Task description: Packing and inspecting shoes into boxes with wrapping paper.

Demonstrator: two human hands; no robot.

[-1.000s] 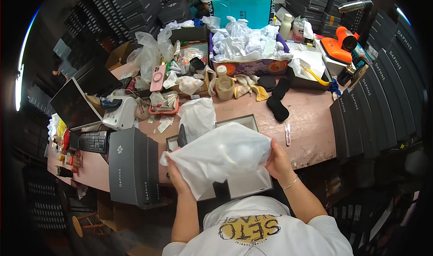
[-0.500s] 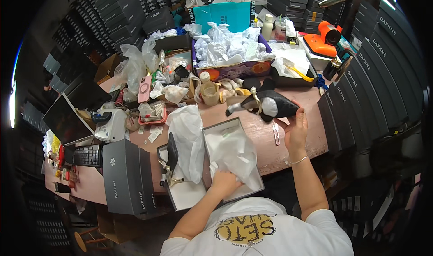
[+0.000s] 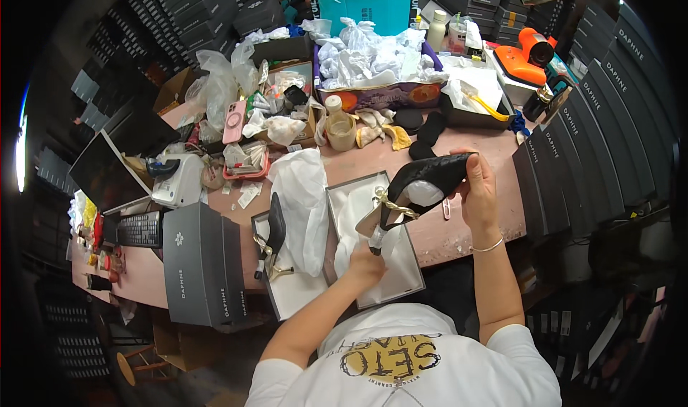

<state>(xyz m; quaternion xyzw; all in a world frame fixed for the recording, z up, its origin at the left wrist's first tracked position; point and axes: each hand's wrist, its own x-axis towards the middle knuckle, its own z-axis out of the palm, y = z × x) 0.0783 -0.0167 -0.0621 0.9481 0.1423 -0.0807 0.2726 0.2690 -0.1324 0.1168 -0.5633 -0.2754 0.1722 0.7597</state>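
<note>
My right hand (image 3: 479, 185) grips the toe of a black pointed shoe (image 3: 438, 170) with a gold-coloured strap ornament and pale stuffing inside. The shoe tilts over the right half of an open shoebox (image 3: 408, 260), its heel end down. My left hand (image 3: 366, 266) is closed at the white tissue paper (image 3: 347, 228) in that box, just below the shoe's heel; its fingertips are hidden. The matching black shoe (image 3: 275, 224) lies on its side in the left half of the box (image 3: 294, 303). A large sheet of white tissue paper (image 3: 297, 206) spreads beside it.
Closed dark shoeboxes (image 3: 193, 263) stand left of the open box, and a tall stack (image 3: 566, 163) rises at the right. Behind are a purple carton (image 3: 380, 97) of crumpled paper, a bottle (image 3: 340, 127), a pink phone (image 3: 233, 122) and an orange device (image 3: 522, 64).
My right hand has brought the black shoe nearer and tilted its heel down over the box. My left hand has stayed by the tissue paper in the box and moved slightly.
</note>
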